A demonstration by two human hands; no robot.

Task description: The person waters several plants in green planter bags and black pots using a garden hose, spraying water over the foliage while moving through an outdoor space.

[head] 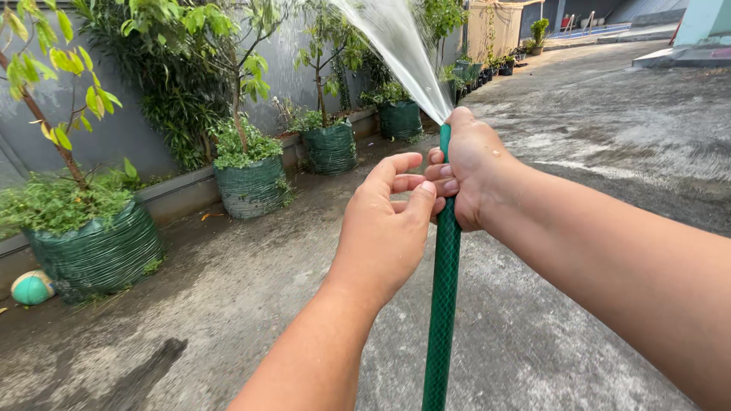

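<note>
The green hose [444, 304] is gripped near its end by the right hand [472, 171]; the left hand [384, 228] is held half-open beside it; water [403, 53] is being sprayed towards the potted plants [251, 179], whose watering is judged underway.

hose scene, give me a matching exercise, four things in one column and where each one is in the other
Things:
1. right hand
2. left hand
3. ball
4. spray

Places:
a. on the ground beside the nearest planter bag
b. gripping the top end of the green hose
c. fanning up and left from the hose end
d. beside the hose, fingers open, just below the other hand

Pairs: 1-b, 2-d, 3-a, 4-c

The hose runs down to the bottom edge of the picture; the planter bag stands at far left.
</note>
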